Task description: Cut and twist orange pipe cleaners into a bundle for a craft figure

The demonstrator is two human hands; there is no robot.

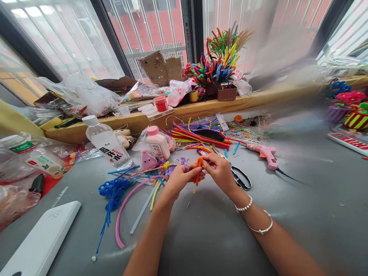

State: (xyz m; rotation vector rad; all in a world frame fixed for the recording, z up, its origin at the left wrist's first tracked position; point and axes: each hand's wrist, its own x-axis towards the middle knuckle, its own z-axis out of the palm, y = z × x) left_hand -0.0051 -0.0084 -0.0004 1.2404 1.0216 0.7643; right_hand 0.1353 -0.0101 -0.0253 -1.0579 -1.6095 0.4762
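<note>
Both hands meet over the middle of the grey table. Between the fingers of my left hand (184, 178) is a bent orange pipe cleaner (198, 170), folded into a narrow bundle. My right hand (220, 172) pinches the upper side of the same piece. Just beyond the fingers lie purple pipe cleaner pieces (171, 168) and a metal ring. Black-handled scissors (242, 178) rest beside my right wrist, their blades partly hidden behind the hand. A bundle of red, orange and yellow pipe cleaners (198, 136) lies farther back.
A pink hot glue gun (268, 155) with its cord lies at right. Leftward are a blue knitted-looking piece (113, 193), a pink curved strip (119, 218), a clear water bottle (106, 143) and a white power bank (43, 241). A pink-capped bottle (158, 143) stands behind my hands.
</note>
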